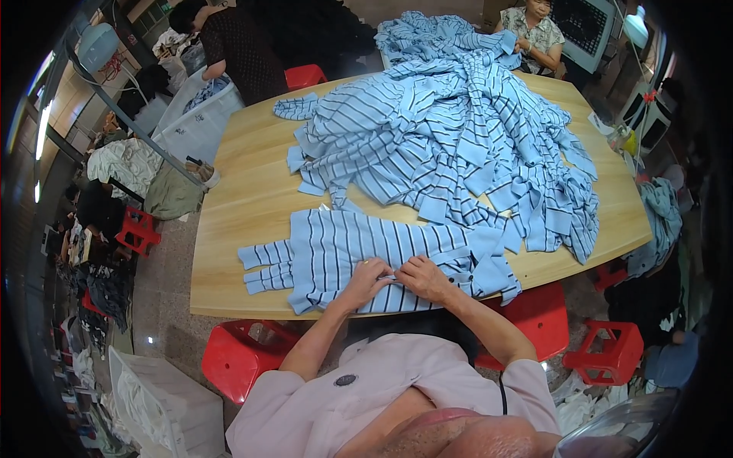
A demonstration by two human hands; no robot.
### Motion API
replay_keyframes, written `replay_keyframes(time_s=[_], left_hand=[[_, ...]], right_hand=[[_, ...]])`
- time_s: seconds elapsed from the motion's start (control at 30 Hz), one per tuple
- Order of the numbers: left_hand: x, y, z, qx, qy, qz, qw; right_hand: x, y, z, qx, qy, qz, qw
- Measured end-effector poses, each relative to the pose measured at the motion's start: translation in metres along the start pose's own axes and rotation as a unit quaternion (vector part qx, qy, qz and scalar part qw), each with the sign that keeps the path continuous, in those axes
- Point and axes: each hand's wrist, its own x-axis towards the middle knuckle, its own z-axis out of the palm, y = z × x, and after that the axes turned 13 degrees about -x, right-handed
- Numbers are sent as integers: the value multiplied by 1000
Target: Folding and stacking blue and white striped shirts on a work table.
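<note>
A light-blue knit garment with dark and white stripes (336, 248) lies flat along the near edge of the wooden table (244, 175). Its sleeves show at the left end, and its collar end lies to the right. My left hand (368, 281) rests on its middle with the fingertips pinched at the cloth. Close beside it, my right hand (421, 278) has its fingers curled and pressed onto the same garment. The two hands nearly meet. Whatever small part of the cloth lies between the fingertips is too small to make out.
A big heap of matching striped garments (427, 114) covers the table's far and right parts. Red stools (240, 359) stand by the near edge. A white bin (164, 404) is at the lower left. One person (237, 57) bends over another bin; another person (534, 38) sits at the far right.
</note>
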Motion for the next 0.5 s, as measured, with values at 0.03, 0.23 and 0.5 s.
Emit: replay_keyframes(time_s=[0.03,0.23,0.5], left_hand=[[0,0,1,-1,1,1,1000],[-2,0,6,13,44,16,999],[0,7,9,1,76,45,996]], right_hand=[[0,0,0,-1,-1,-1,1000],[2,1,0,-10,0,1,1000],[-1,-2,0,-7,-16,18,1000]])
